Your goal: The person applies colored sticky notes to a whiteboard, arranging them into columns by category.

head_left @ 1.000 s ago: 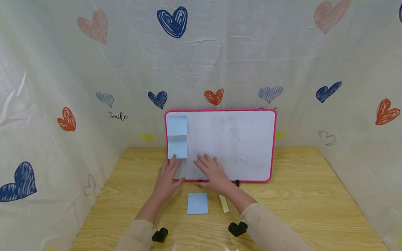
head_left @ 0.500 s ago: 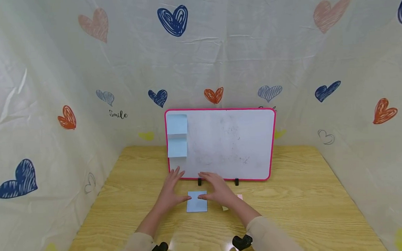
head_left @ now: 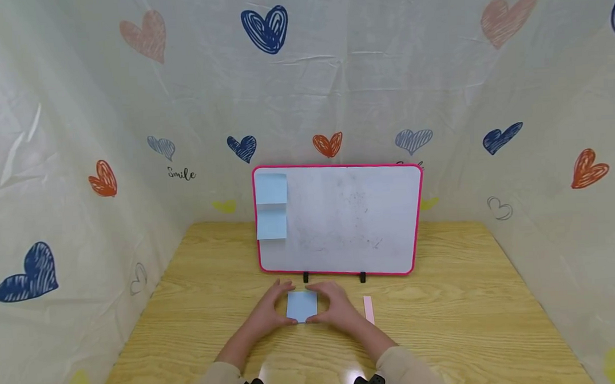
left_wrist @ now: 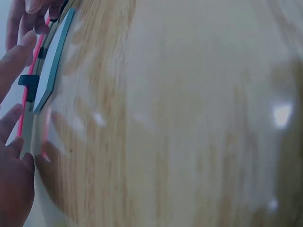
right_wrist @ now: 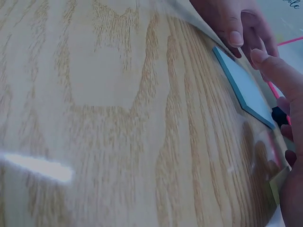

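A pad of light blue sticky notes (head_left: 301, 307) lies flat on the table. My left hand (head_left: 268, 313) curves beside its left edge, thumb near the front corner and fingers near the back. From the right side my right hand (head_left: 339, 308) mirrors it. In the right wrist view, the right thumb (right_wrist: 265, 60) appears over the pad (right_wrist: 244, 85), apart from its surface. No firm grip shows in either wrist view. Two blue sticky notes, an upper one (head_left: 271, 188) and a lower one (head_left: 272, 225), are stuck along the left side of a pink-framed whiteboard (head_left: 350, 224).
Black feet (head_left: 363, 277) prop the whiteboard near the back of the wooden table (head_left: 457, 311). A pink strip (head_left: 369, 309) lies right of my right hand; a yellow piece (right_wrist: 278, 185) shows beneath that hand in the right wrist view. A heart-printed curtain (head_left: 365, 86) hangs around the table.
Both hands have come down from the whiteboard's lower left toward me and now flank the blue pad. The yellow strip has become hidden in the head view, while the pink one has come into sight.
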`<state>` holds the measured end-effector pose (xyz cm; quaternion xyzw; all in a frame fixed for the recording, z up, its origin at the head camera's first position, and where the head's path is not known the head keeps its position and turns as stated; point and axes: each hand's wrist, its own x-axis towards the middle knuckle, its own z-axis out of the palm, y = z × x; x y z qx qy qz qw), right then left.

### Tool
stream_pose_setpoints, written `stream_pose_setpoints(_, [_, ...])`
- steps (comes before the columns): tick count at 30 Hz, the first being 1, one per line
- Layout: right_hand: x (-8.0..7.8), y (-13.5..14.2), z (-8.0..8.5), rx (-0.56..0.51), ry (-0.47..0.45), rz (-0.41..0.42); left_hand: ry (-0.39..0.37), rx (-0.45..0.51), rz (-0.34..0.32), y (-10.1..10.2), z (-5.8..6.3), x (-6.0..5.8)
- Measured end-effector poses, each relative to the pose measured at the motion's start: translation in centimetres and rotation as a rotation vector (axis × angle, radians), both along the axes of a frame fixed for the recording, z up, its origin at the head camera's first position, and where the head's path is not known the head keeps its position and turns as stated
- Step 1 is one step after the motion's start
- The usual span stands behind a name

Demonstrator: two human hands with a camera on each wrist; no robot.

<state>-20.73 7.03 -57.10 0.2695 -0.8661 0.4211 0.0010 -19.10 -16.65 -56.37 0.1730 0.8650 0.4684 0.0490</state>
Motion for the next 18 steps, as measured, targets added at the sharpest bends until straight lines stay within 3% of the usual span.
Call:
stream_pose_setpoints(7, [0.13, -0.10, -0.69, 0.015, -0.026, 0.020, -0.050, -0.038, -0.047, 0.08, -0.28, 0.16])
stream_pose_setpoints(18, [0.26, -0.24, -0.78, 0.095, -0.001, 0.029, -0.062, 0.010, -0.019, 0.34, -0.59, 0.21])
